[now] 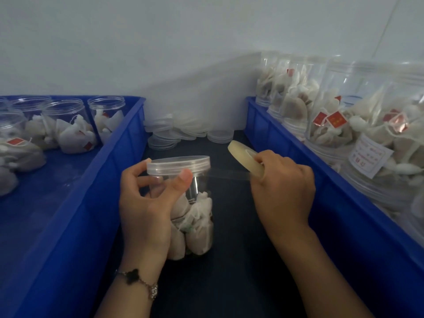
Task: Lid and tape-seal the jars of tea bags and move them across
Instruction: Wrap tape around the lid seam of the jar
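The jar of tea bags stands at the centre of the dark surface, its clear lid already on. At 9 o'clock of it a blue crate holds open jars with tea bags, no lids on them. The left hand has its grip round the jar from the 9 o'clock side, thumb pressed just under the lid rim. At 12 o'clock, against the wall, spare lids lie stacked. A clear strip of tape runs from the jar's neck toward 3 o'clock to the tape roll, which the right hand holds with its grip closed on the roll. Further toward 3 o'clock a second blue crate carries lidded jars, packed close together.
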